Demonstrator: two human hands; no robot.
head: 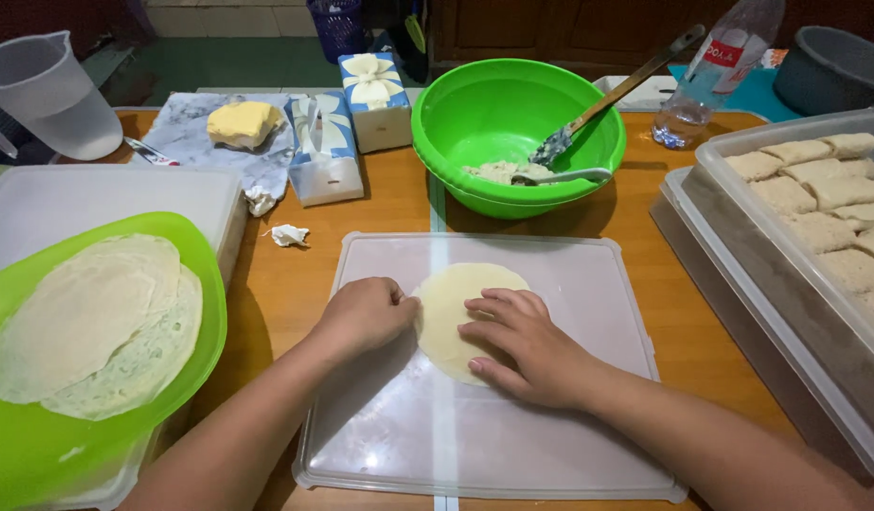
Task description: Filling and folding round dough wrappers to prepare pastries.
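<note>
A thin round pale wrapper [460,298] lies flat on a clear plastic lid [569,284] used as a work board. My left hand [366,312] rests at the wrapper's left edge with fingers curled, pinching or touching that edge. My right hand [522,345] lies flat on the wrapper's right half, fingers spread and pressing down. A green bowl [475,114] behind the board holds a little pale filling [498,171], a spoon [565,176] and a long spatula [621,90].
A green plate [195,246] at left carries a stack of round wrappers [96,326]. A clear tub [740,203] at right holds several folded pieces [825,185]. At the back stand a jug [49,95], butter [243,123], tissue boxes [328,156] and a bottle [716,66].
</note>
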